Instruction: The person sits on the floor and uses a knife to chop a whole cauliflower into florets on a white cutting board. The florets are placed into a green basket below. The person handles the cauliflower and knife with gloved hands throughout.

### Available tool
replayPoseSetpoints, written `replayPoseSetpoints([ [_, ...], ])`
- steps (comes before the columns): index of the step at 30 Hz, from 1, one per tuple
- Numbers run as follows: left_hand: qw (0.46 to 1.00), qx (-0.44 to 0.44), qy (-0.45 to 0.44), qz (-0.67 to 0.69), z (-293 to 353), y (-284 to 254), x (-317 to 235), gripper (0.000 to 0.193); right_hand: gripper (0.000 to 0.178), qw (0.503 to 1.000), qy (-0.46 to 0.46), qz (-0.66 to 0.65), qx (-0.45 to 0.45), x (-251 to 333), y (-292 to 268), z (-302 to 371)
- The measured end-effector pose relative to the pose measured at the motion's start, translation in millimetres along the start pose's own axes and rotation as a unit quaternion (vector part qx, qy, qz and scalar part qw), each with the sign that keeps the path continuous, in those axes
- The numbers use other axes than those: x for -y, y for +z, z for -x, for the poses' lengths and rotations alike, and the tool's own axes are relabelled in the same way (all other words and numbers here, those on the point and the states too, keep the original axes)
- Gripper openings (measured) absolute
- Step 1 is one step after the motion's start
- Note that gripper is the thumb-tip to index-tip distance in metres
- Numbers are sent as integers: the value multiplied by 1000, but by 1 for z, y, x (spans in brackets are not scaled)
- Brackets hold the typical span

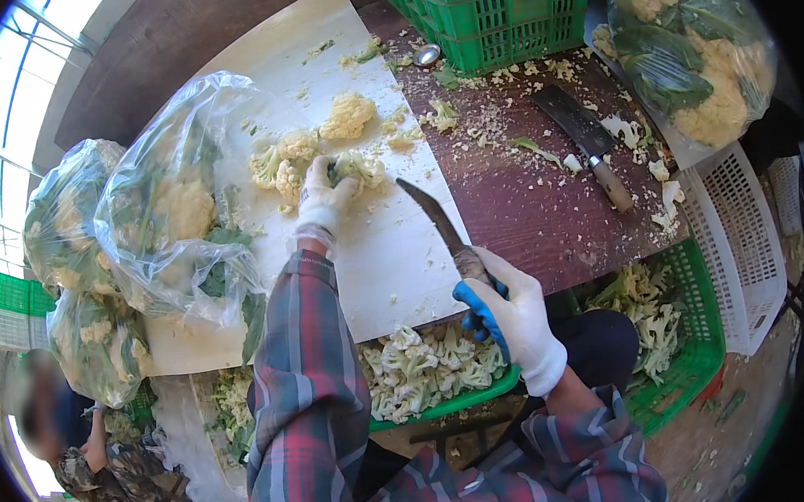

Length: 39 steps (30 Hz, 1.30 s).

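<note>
My left hand (pixel 324 200), in a white glove, closes its fingers on a cauliflower piece (pixel 361 170) lying on the white board (pixel 395 280). Beside it on the board are more cut cauliflower pieces (pixel 297 146) and a larger yellowish cauliflower chunk (pixel 348 116). In a white glove with a blue palm, my right hand (pixel 519 317) grips the handle of a curved knife (pixel 436 212). The blade points up and left, past the board's right edge, apart from the cauliflower.
Clear plastic bags of cauliflower (pixel 172 208) crowd the left; another bag (pixel 698 48) sits at far right. A cleaver (pixel 582 133) lies on the crumb-strewn brown table (pixel 512 205). Green crates (pixel 488 27) stand behind and below, some holding trimmings (pixel 430 367). Another person (pixel 107 463) is at lower left.
</note>
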<state>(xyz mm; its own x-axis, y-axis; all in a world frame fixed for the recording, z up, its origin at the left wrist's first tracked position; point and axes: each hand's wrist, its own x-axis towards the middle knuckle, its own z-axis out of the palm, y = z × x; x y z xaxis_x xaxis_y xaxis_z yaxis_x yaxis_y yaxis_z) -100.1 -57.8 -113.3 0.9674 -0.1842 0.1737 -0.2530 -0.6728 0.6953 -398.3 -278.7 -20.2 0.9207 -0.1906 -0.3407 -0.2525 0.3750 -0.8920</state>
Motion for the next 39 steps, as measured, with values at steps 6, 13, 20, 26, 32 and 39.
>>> replayPoseSetpoints([
  [6, 989, -6, -120, 84, 64, -27, 1, 59, 31, 959, -111, 258, 37, -42, 18, -24],
  [13, 981, 60, -79, -167, 123, -95, -68, 51, 32, 892, -128, 433, -4, -79, 32, -71],
  [20, 975, 58, -179, 119, 150, -94, -11, 37, 41, 970, -142, 197, 17, -74, 64, -58],
  [26, 895, 109, -251, 351, 160, -89, -39, 39, 46, 988, -87, 124, 43, -66, 81, -74],
  [32, 848, 122, -253, 450, 165, -89, -50, 38, 40, 997, -59, 43, 2, -81, 74, -86],
  [39, 808, 145, -227, 524, 180, -83, -45, 51, 53, 991, -1, 100, 94, -61, 74, -77],
])
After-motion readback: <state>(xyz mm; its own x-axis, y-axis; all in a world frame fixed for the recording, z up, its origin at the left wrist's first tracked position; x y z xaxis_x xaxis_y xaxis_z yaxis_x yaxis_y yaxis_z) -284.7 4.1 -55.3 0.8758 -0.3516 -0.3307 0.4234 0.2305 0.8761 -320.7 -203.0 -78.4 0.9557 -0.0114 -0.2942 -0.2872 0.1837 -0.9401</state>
